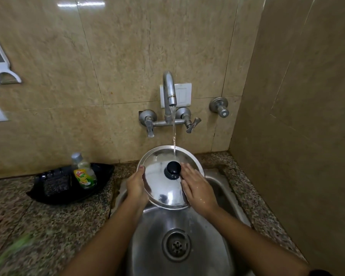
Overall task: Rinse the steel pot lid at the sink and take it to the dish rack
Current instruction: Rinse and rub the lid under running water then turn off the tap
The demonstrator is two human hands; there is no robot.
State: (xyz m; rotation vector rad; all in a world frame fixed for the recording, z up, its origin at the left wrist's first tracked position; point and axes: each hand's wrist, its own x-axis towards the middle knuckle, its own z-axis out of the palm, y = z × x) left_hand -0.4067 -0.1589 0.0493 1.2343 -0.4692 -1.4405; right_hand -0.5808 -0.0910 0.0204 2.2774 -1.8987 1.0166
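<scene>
The steel pot lid (pixel 163 184) is held over the sink (pixel 217 198), above the basin's 12 o'clock end and clear of the drain (pixel 176 245). It is round, so it has no long axis; its domed top with the black knob (pixel 173 168) faces up and toward the camera, and the disc is tilted, its far rim at 12 o'clock raised toward the wall and its near rim at 6 o'clock dipping to the basin.

The left hand (pixel 136 188) grasps the lid's rim at about 9 o'clock, thumb laid over the top edge, the other fingers hidden beneath. The right hand (pixel 197 191) is released, lying flat and open on the lid's surface at about 3 o'clock, fingertips just beside the knob; it grips nothing.

A stream of water (pixel 174 136) falls from the faucet (pixel 169 90) and lands on the lid near its far rim, just beyond the knob at 12 o'clock.

On the speckled tabletop (pixel 54 226), at 9 o'clock from the sink, a black tray (pixel 48 196) carries a bottle of dish liquid (pixel 84 172), standing tilted against it, and a dark scrub pad (pixel 56 185). A white peeler (pixel 0 60) hangs on the tiled wall at 10 o'clock.
</scene>
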